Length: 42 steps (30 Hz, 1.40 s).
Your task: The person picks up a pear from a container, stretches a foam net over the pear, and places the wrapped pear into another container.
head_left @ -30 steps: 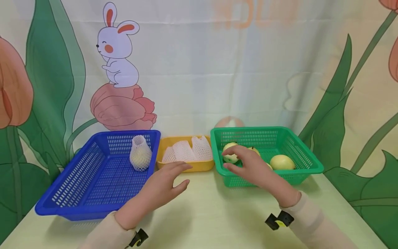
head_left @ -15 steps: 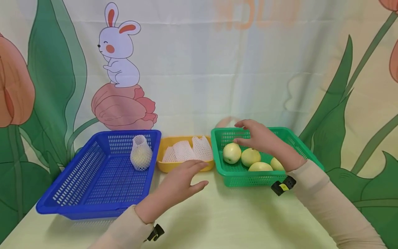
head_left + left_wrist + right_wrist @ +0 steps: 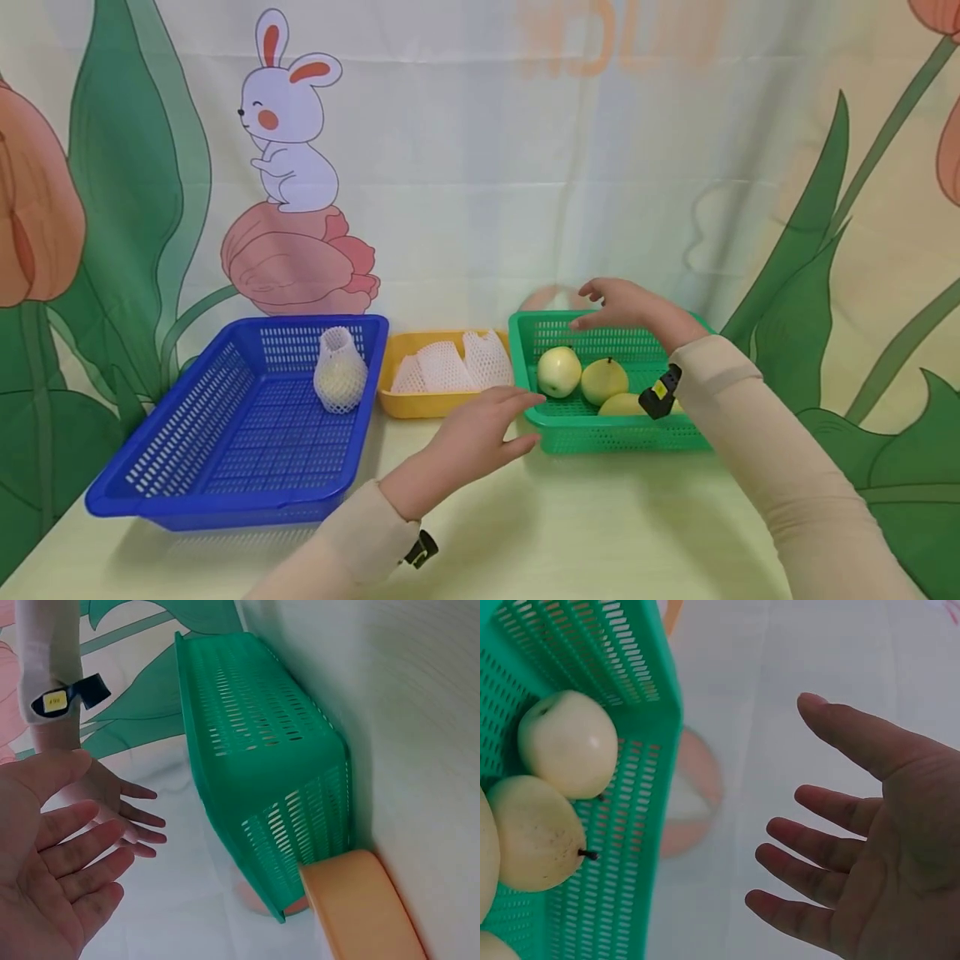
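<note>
My right hand point(image 3: 626, 308) hovers above the back of the green basket point(image 3: 555, 437), fingers spread and holding nothing. Below it in that basket lie several pale yellow pears; one pear point(image 3: 559, 372) is at the left and another pear point(image 3: 536, 834) shows its dark stem in the right wrist view. My left hand point(image 3: 472, 437) is in the air by the green basket's front left corner, its fingers loosely extended around nothing. A yellow tray point(image 3: 420, 406) behind it holds white foam net sleeves point(image 3: 444, 367). The wrist and sleeve of my right arm hide part of the pears.
At the left stands a large blue basket point(image 3: 247, 433), with one pear in a foam net point(image 3: 340, 375) against its right wall. The containers stand side by side on a pale table point(image 3: 585, 525). A printed curtain point(image 3: 450, 167) hangs right behind them.
My right hand has risen from among the pears to above the green basket's back rim, uncovering the left pears. My left hand has moved right, from beside the blue basket towards the green one.
</note>
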Each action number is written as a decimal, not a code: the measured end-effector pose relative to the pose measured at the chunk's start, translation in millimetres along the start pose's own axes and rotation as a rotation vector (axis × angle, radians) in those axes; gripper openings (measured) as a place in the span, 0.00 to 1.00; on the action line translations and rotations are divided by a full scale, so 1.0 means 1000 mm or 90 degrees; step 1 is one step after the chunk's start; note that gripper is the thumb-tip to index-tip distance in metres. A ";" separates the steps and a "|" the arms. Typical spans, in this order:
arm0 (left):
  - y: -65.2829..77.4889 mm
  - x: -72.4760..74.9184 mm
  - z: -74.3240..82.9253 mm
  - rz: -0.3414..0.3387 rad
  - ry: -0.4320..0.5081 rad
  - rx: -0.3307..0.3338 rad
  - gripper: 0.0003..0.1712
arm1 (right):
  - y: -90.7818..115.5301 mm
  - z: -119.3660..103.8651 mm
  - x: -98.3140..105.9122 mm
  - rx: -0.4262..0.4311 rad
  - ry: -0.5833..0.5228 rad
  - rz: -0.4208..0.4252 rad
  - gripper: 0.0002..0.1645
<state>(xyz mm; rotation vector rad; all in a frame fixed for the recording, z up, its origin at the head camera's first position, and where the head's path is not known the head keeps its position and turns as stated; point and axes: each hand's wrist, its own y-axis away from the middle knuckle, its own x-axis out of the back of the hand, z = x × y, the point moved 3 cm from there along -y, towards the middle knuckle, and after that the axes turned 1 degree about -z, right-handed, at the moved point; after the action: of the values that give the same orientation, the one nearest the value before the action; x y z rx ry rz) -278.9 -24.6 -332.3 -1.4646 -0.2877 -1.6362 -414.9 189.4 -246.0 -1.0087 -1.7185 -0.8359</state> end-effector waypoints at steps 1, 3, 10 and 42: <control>-0.002 -0.002 0.001 -0.005 0.000 -0.001 0.27 | -0.003 0.003 -0.001 -0.010 0.004 -0.011 0.43; -0.007 -0.006 0.002 -0.015 0.001 -0.002 0.27 | -0.010 0.011 -0.003 -0.031 0.009 -0.033 0.43; -0.021 -0.022 -0.001 -0.045 -0.019 0.004 0.27 | -0.027 0.041 -0.020 -0.126 -0.021 -0.112 0.46; -0.038 -0.056 -0.009 -0.035 -0.147 -0.012 0.13 | -0.044 0.085 -0.060 -0.267 -0.052 -0.258 0.45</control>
<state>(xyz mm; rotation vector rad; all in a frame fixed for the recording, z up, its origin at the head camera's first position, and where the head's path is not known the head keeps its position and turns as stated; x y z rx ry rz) -318.5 16.2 -369.8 -1.6749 -0.4458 -1.5162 -474.1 228.9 -334.6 -0.9836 -1.8928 -1.4808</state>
